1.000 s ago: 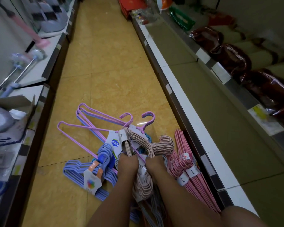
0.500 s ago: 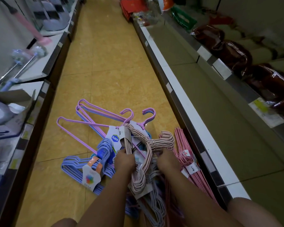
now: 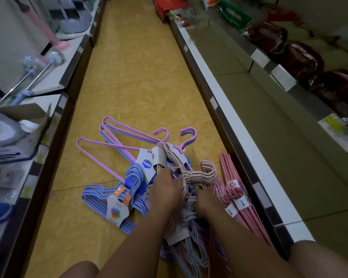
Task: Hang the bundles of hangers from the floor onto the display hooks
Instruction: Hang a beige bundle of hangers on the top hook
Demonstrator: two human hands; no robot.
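Bundles of hangers lie in a heap on the yellow tiled floor (image 3: 141, 77). My left hand (image 3: 166, 189) grips a beige bundle (image 3: 197, 173) whose hooks curl up to the right. My right hand (image 3: 206, 201) reaches low into the heap and grips a grey-white bundle (image 3: 193, 237); its fingers are hidden among the wires. A purple bundle (image 3: 117, 141) lies at the back, a blue bundle with a card label (image 3: 117, 207) at the left, and a pink bundle with white tags (image 3: 237, 199) leans by the right shelf base. No display hooks are visible.
Shelving lines both sides of the narrow aisle. The right lower shelf (image 3: 269, 137) is bare, with dark red packages (image 3: 301, 57) above. The left shelves (image 3: 48, 109) hold mops, boxes and mats. My knees show at the bottom edge.
My left hand has slid right along the beige bundle. My right hand let go near the beige hooks and dropped lower into the heap. The view moved slightly.
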